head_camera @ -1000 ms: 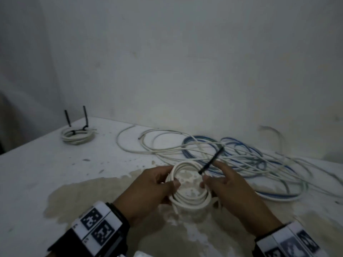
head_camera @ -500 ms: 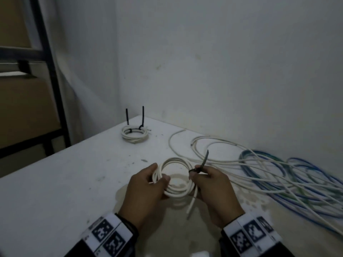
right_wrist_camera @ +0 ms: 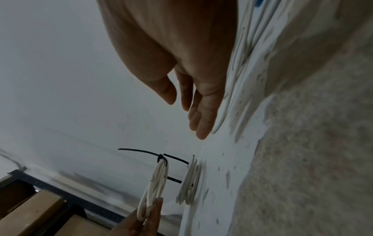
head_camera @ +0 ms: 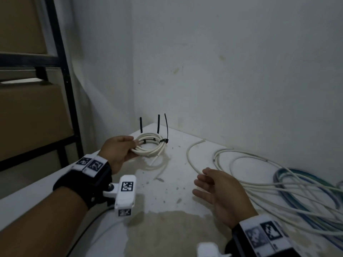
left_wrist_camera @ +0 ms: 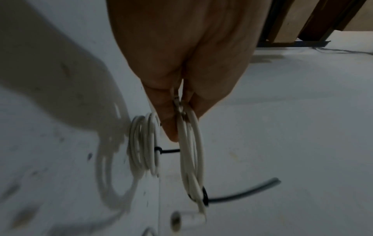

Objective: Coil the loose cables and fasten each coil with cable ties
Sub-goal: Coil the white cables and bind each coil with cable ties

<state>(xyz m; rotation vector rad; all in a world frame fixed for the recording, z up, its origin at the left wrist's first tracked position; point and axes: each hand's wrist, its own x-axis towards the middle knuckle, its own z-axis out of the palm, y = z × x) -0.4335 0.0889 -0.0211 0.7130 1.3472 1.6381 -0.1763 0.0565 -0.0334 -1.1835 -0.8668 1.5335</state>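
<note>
My left hand pinches a small white cable coil and holds it just above the table's far left corner. A black cable tie binds this coil, its tail pointing up. Right under and behind it a second tied white coil lies on the table, with two black tie tails standing up. The left wrist view shows my fingers gripping the held coil. My right hand hovers open and empty over the table, beside the loose white cables and blue cables.
A black metal rack with cardboard boxes stands left of the table. White walls close the corner behind the coils. A brownish stain covers the table's near part. The loose cable pile fills the right side.
My left hand has carried the tied coil away to the far left corner, next to the other coil. The right hand has let go of the tie and opened.
</note>
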